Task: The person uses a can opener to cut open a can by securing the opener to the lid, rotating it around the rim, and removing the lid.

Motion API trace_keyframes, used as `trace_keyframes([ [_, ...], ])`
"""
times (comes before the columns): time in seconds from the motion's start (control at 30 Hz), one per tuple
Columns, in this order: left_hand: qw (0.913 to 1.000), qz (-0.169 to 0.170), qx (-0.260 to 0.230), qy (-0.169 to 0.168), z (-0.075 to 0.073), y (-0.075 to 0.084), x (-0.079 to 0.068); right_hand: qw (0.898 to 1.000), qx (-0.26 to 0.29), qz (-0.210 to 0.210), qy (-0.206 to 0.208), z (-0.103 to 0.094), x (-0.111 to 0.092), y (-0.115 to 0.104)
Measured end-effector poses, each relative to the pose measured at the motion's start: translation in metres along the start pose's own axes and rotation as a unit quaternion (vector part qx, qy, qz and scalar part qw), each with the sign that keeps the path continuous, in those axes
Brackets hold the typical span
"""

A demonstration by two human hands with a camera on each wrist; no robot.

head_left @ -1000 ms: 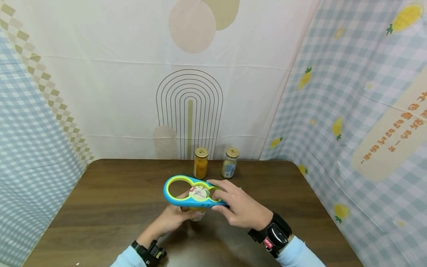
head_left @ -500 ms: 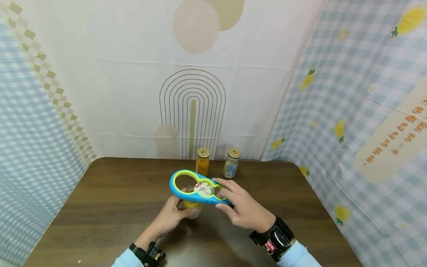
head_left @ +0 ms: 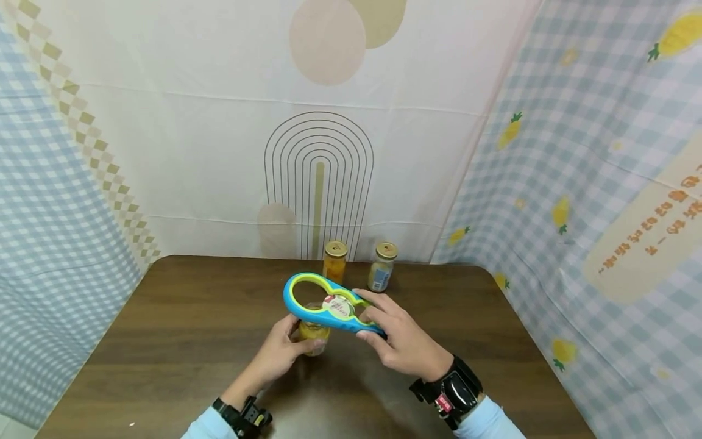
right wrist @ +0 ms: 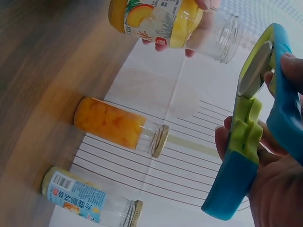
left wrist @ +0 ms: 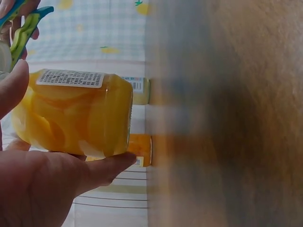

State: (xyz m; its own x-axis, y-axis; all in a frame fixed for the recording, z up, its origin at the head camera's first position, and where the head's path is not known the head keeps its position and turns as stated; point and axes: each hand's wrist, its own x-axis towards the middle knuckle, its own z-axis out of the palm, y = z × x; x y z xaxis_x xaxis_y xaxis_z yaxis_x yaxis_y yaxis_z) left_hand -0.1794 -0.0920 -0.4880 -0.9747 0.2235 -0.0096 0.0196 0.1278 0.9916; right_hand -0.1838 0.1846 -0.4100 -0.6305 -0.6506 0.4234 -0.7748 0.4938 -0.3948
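Note:
My left hand (head_left: 276, 352) grips a glass jar (left wrist: 71, 118) of yellow fruit around its side, thumb and fingers on opposite sides. The jar's threaded mouth is bare in the right wrist view. In my right hand (head_left: 396, 335) is a blue and green jar opener (right wrist: 229, 187), held by its handle end. A round metal lid (right wrist: 256, 70) sits within the opener's green inner grips; its printed top shows in the head view. Opener and lid are apart from the jar's mouth, and from the head view they overlap the jar's upper part.
Behind the hands, on the brown wooden table (head_left: 192, 317), stand a lidded jar of orange fruit (head_left: 333, 266) and a lidded jar with a blue label (head_left: 380, 271). A white patterned cloth (head_left: 208, 152) hangs at the table's back edge, with checked cloths at both sides.
The opener has moved up and slightly right with the lid in it, away from the jar. The jar's open mouth has come into sight, still in the left hand's grip.

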Motion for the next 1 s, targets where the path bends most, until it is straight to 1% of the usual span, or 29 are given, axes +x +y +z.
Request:
trace_keyframes([
  [0.17, 0.9992, -0.008, 0.013, 0.036, -0.001, 0.003, 0.002, 1.000, -0.004, 0.009, 0.004, 0.002, -0.001, 0.000],
  [0.27, 0.9972, -0.007, 0.026, 0.070, -0.003, 0.003, 0.004, 1.000, -0.006, 0.014, 0.004, 0.002, -0.002, 0.000],
  [0.43, 0.9898, 0.000, 0.054, 0.131, -0.011, -0.001, 0.010, 1.000, -0.005, 0.011, 0.006, 0.002, -0.002, -0.002],
  [0.57, 0.9842, -0.001, 0.064, 0.165, -0.018, -0.008, 0.016, 1.000, -0.008, 0.010, 0.001, 0.001, -0.004, -0.004],
  [0.77, 0.9817, -0.020, 0.051, 0.182, -0.026, -0.016, 0.022, 1.000, -0.015, 0.017, -0.005, 0.001, -0.007, -0.004],
  [1.0, 0.9770, -0.044, 0.064, 0.198, -0.030, -0.017, 0.027, 1.000, -0.013, 0.011, -0.002, 0.001, -0.007, -0.004],
])
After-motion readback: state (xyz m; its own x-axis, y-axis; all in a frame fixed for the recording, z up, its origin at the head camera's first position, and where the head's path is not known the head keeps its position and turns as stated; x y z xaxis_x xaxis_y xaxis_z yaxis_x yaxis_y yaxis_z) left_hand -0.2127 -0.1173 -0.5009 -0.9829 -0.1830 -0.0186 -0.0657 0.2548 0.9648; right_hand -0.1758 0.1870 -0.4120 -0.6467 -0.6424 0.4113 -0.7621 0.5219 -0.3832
